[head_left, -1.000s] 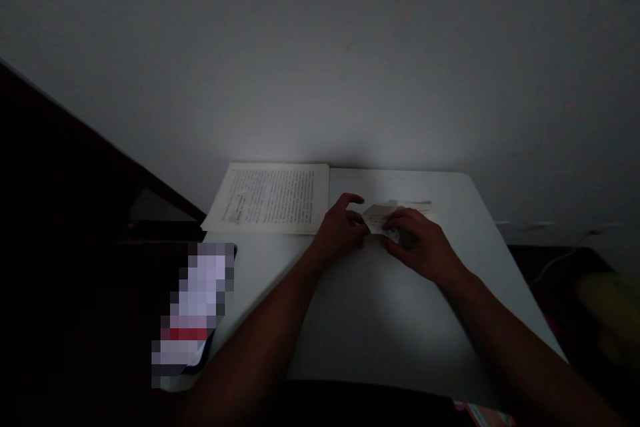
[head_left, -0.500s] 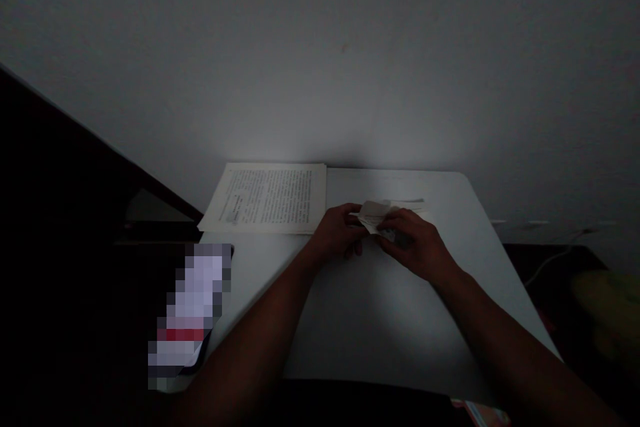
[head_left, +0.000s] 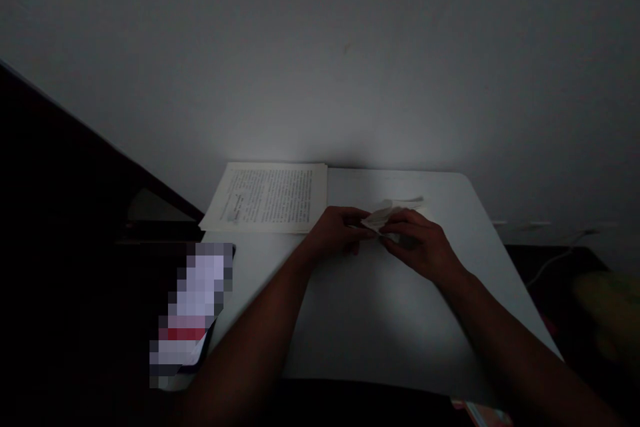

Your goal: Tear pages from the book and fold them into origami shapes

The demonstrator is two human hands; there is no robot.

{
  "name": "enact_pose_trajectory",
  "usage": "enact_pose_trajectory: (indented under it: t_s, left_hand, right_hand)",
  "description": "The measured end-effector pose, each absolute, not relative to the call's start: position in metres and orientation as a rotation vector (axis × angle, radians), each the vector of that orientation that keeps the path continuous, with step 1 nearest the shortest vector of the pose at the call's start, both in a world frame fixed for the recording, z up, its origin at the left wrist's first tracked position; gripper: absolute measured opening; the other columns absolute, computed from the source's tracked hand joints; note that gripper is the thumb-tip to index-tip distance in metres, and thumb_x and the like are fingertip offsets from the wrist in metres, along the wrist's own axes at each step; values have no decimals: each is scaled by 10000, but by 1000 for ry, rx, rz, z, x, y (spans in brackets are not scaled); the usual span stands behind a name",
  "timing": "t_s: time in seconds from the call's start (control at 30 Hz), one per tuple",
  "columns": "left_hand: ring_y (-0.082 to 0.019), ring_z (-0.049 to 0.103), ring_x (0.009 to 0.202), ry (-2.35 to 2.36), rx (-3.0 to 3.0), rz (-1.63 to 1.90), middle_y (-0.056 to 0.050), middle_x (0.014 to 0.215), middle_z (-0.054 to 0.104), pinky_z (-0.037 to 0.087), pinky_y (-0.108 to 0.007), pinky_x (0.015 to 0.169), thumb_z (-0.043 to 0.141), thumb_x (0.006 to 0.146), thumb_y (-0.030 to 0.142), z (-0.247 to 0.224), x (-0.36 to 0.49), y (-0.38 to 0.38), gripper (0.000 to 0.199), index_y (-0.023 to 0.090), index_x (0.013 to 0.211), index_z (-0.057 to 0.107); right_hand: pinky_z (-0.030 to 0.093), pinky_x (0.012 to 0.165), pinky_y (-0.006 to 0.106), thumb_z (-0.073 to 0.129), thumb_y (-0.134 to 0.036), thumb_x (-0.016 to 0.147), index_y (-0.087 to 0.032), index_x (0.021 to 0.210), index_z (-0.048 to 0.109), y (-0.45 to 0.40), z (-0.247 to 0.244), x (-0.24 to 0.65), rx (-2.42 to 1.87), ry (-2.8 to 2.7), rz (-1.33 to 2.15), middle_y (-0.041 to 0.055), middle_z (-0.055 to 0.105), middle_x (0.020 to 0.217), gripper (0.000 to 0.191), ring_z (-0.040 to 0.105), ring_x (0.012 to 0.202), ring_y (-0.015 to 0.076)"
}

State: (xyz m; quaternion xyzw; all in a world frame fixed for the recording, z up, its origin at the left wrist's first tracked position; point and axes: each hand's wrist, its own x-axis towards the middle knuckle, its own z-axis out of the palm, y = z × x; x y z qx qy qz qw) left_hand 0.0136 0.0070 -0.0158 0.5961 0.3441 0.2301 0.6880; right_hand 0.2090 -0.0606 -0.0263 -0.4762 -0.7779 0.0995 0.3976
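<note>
Just above the white table (head_left: 345,307), a folded piece of paper (head_left: 383,215) is pinched between my two hands. My left hand (head_left: 336,232) grips its left end, the thumb and fingers closed on the edge. From the right, my right hand (head_left: 419,240) holds it with bent fingers that cover much of its lower part. A thin upper flap of the paper sticks out to the right behind my right fingers. The dim light hides the finer folds.
Printed sheets (head_left: 273,197) lie in a stack at the table's back left corner. A phone (head_left: 197,307) with a lit, blurred screen rests along the left edge. Behind the table rises a plain wall (head_left: 340,80). A pale cable (head_left: 550,263) runs at the right.
The paper's raised left flap has tipped down and looks flatter. My left fingers have moved slightly right, closer to my right hand.
</note>
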Motion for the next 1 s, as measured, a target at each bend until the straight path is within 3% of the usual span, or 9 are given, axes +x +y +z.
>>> enact_pose_trajectory:
  t_s: [0.27, 0.57, 0.8, 0.9, 1.0]
  left_hand:
    - [-68, 501, 361, 812, 1347, 528, 16, 491, 584, 395, -167, 350, 749, 684, 304, -10, 16, 4, 355, 99, 968, 689]
    - [-86, 528, 359, 884, 1260, 581, -1, 477, 605, 418, -189, 370, 778, 647, 280, -10, 19, 1, 319, 69, 865, 681]
    - [-101, 548, 363, 912, 1095, 815, -10, 514, 630, 408, -192, 347, 793, 615, 318, -17, 24, 1, 377, 75, 881, 680]
    - [-102, 550, 368, 910, 1024, 970, -3, 537, 636, 410, -199, 351, 775, 634, 322, -18, 27, 0, 351, 89, 876, 673]
    - [-98, 539, 363, 894, 978, 1097, 18, 510, 616, 403, -202, 354, 758, 647, 326, -14, 31, -5, 328, 103, 866, 663]
  right_hand:
    - [535, 729, 367, 659, -217, 767, -244, 869, 704, -61, -25, 210, -1173, -1937, 249, 61, 643, 903, 115, 615, 863, 205]
    - [504, 714, 372, 668, -203, 768, -254, 820, 712, -59, -27, 213, -1135, -1997, 192, 51, 662, 886, 85, 615, 834, 201]
    - [456, 801, 437, 726, -231, 718, -282, 849, 690, -68, -16, 206, -1293, -1846, -167, 37, 675, 893, 146, 610, 881, 238]
    - [478, 715, 407, 738, -212, 697, -273, 796, 679, -75, -10, 196, -1256, -1729, -196, 35, 667, 775, 130, 608, 741, 216]
    - [489, 570, 323, 688, -217, 744, -246, 739, 675, -76, -9, 184, -1213, -1783, 124, 18, 649, 660, 31, 583, 588, 163]
